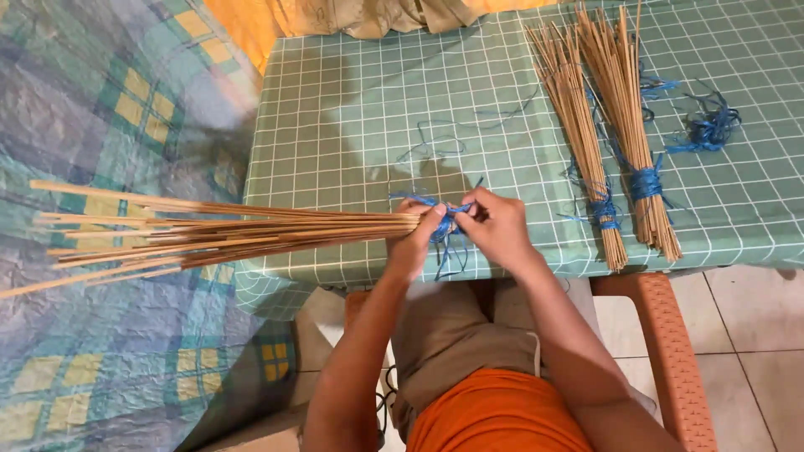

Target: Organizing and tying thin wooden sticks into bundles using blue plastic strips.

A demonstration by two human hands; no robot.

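Head view, looking down at a worktop (377, 109) covered in green checked cloth.

Left hand (416, 238): grip clamped around the base end of a loose bundle of thin sticks (209, 234). The bundle lies roughly level and fans out to the left, past the worktop edge and over a plaid-covered bed (100, 351). The gathered end sits at the near edge of the worktop, right in front of the person.

Right hand (494, 224): fingers pinched together on a blue plastic string (442, 219) that wraps the gathered end of the sticks. The two hands touch at the wrap. Loose string ends hang below the hands.

Further right on the worktop: two tied stick bundles lying side by side, nearly touching. The left tied bundle (578, 125) and the right tied bundle (624, 109) each carry a blue binding near the lower end, tips fanning away from the person.

A small heap of blue string scraps (712, 125) lies just right of the tied bundles. A thin loose strand (435, 142) curls on the cloth beyond the hands.

An orange plastic chair (670, 351) shows under the person.
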